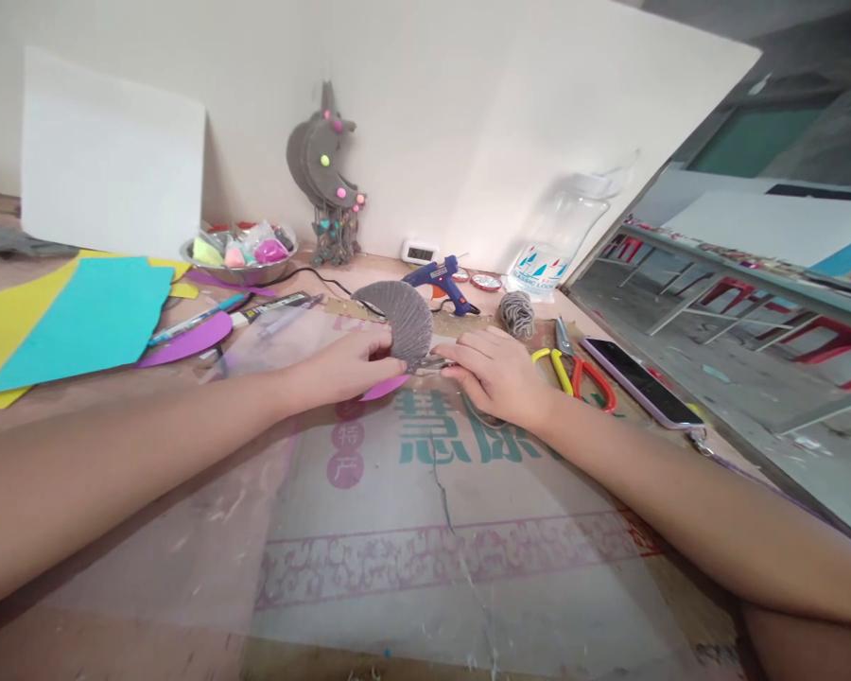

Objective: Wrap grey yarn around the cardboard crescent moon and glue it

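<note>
My left hand (355, 364) grips the lower left edge of a grey ribbed fan-shaped piece (401, 320), holding it upright on the table. A purple paper scrap (383, 387) peeks out under that hand. My right hand (493, 369) lies just to the right of the piece, with its fingers curled and pinching at the lower right tip of the piece, where something small and metallic shows. A clear plastic sheet over printed cardboard (425, 530) covers the table under both forearms.
A blue glue gun (440, 280), a ball of twine (516, 312), yellow and red handled tools (574, 371) and a phone (638, 381) lie to the right. Coloured paper sheets (78, 317), pens, a metal bowl (245, 255) and a crescent ornament (326, 180) stand left and behind.
</note>
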Action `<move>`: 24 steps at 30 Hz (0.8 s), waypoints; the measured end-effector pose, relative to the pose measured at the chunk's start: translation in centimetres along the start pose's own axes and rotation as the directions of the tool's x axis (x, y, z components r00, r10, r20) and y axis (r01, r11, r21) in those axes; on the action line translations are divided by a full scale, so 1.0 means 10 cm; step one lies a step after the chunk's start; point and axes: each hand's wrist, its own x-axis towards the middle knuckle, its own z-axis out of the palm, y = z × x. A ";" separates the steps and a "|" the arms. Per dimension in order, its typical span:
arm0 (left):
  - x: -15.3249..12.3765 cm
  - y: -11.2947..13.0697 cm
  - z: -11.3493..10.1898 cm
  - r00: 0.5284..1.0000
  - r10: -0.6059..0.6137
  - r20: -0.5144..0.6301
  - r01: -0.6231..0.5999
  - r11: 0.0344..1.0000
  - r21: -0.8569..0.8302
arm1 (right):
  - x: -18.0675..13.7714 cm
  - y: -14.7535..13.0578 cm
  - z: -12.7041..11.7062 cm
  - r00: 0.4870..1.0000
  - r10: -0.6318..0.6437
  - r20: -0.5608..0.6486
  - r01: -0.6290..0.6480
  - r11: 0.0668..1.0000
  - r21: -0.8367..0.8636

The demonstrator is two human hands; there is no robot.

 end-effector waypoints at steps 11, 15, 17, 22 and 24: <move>0.00 0.02 0.00 1.000 0.028 -0.005 -0.028 0.999 -0.020 | -0.01 0.01 0.01 1.000 -0.002 0.013 0.002 1.000 0.013; -0.01 0.03 0.01 1.000 0.010 -0.024 -0.011 1.000 -0.028 | -0.01 0.01 0.01 1.000 0.014 0.022 -0.014 1.000 0.013; -0.01 0.04 0.00 1.000 0.004 -0.030 -0.005 0.999 -0.033 | 0.00 0.00 0.01 0.999 0.032 0.037 -0.032 0.999 0.011; -0.01 0.07 -0.01 0.999 -0.040 -0.036 0.038 0.997 -0.061 | 0.02 -0.01 0.01 0.996 0.075 0.041 -0.075 0.997 0.001; -0.01 0.06 -0.01 0.999 -0.038 -0.032 0.036 0.997 -0.068 | 0.02 -0.01 0.01 0.996 0.084 0.036 -0.084 0.996 -0.010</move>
